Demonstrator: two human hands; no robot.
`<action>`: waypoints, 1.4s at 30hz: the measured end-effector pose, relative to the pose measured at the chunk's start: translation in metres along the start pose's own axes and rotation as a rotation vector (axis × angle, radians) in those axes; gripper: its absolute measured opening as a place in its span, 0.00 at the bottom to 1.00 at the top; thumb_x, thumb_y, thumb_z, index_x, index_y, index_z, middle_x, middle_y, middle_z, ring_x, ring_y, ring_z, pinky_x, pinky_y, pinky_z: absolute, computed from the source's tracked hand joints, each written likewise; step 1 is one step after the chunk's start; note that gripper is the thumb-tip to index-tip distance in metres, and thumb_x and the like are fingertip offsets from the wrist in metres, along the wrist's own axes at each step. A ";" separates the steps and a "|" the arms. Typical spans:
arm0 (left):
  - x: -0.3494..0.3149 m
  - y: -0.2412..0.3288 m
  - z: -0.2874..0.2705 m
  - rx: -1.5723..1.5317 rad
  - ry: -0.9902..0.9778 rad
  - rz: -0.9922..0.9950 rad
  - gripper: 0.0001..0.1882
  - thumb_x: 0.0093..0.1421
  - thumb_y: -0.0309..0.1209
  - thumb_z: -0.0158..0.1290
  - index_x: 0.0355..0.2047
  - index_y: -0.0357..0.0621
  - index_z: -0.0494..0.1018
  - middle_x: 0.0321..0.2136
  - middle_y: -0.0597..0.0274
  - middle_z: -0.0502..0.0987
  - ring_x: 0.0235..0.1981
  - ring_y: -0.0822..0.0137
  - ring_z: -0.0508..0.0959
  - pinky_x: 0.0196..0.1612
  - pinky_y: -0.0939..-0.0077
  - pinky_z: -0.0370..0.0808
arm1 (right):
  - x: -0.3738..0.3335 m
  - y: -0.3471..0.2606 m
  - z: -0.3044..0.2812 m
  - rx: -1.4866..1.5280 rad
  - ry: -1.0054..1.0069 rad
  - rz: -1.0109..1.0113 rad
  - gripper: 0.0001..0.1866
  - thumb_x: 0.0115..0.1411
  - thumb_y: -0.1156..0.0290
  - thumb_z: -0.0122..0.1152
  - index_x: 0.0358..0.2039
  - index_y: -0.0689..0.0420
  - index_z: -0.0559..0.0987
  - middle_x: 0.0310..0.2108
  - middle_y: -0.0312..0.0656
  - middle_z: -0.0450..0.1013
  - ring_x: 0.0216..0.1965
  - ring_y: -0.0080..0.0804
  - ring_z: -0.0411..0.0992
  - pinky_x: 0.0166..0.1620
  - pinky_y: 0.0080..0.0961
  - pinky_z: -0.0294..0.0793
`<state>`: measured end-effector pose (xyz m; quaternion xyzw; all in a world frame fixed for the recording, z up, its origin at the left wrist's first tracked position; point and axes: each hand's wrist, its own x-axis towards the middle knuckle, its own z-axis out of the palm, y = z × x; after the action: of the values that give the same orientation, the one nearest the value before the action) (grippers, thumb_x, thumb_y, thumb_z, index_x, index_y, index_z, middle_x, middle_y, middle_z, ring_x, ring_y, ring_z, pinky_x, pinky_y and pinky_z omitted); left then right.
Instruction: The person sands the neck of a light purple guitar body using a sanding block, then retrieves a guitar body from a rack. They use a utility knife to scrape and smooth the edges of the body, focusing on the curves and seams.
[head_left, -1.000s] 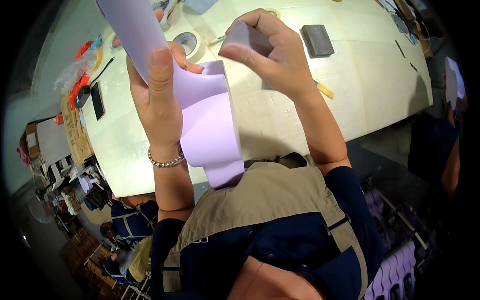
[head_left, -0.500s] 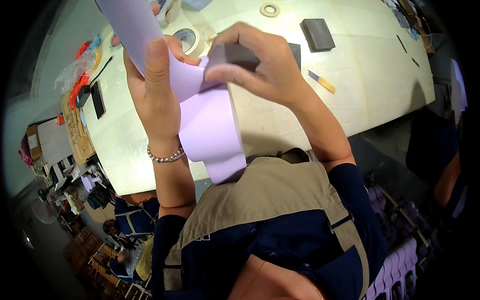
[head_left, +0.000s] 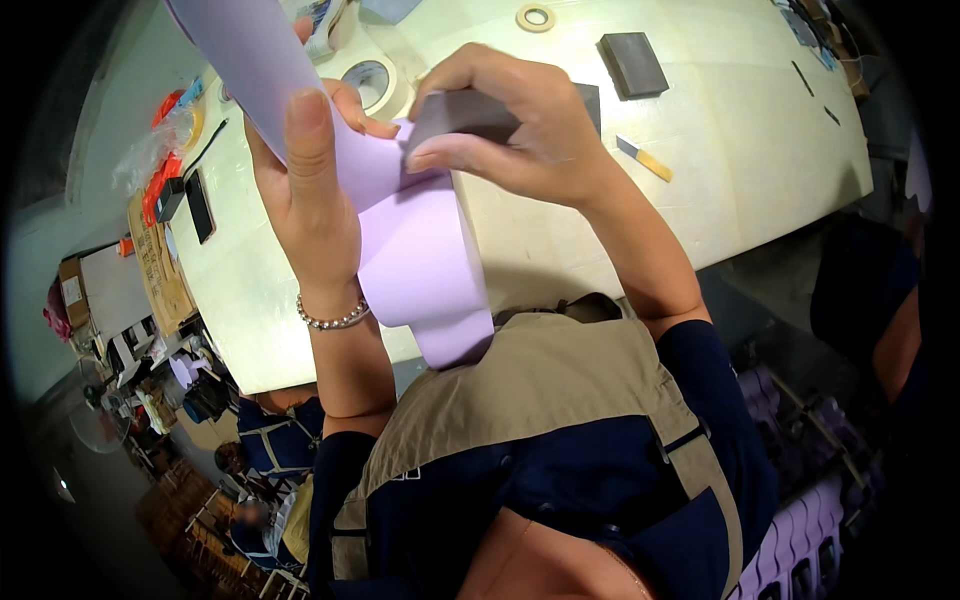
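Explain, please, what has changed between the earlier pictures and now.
The right hand moved its gray block down and slightly left, against the lilac curved part. Nothing was newly gripped or released. The left hand still holds that part.

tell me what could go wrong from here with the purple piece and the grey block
The right hand holds the grey block close to the left hand, so it might scrape the skin there. The purple piece seems to lean on the apron at its lower end and could slip. The yellow-handled knife lies near the right forearm, which might brush it.
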<state>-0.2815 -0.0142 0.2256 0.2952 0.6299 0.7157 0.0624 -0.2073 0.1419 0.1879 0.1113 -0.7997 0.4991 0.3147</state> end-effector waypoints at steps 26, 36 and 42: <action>0.002 0.001 0.004 0.030 -0.020 -0.025 0.38 0.65 0.51 0.47 0.60 0.28 0.54 0.26 0.63 0.70 0.27 0.73 0.74 0.33 0.80 0.73 | -0.037 0.008 0.000 0.069 0.158 -0.168 0.10 0.60 0.69 0.58 0.36 0.63 0.78 0.37 0.48 0.73 0.31 0.26 0.68 0.33 0.21 0.67; -0.001 0.003 0.004 0.016 -0.036 -0.050 0.37 0.65 0.49 0.48 0.60 0.27 0.54 0.26 0.65 0.70 0.27 0.74 0.73 0.33 0.82 0.71 | -0.032 0.005 0.010 -0.119 0.155 -0.337 0.16 0.48 0.72 0.68 0.41 0.54 0.84 0.34 0.40 0.73 0.28 0.29 0.65 0.30 0.22 0.65; 0.002 0.001 0.001 0.031 -0.002 -0.057 0.38 0.65 0.49 0.48 0.60 0.27 0.54 0.26 0.64 0.69 0.27 0.73 0.73 0.34 0.81 0.71 | -0.024 0.006 0.009 -0.152 0.153 -0.331 0.13 0.51 0.72 0.68 0.39 0.54 0.85 0.33 0.38 0.73 0.27 0.28 0.65 0.29 0.22 0.65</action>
<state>-0.2825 -0.0121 0.2273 0.2787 0.6489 0.7036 0.0786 -0.1953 0.1338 0.1660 0.1790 -0.7796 0.3857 0.4598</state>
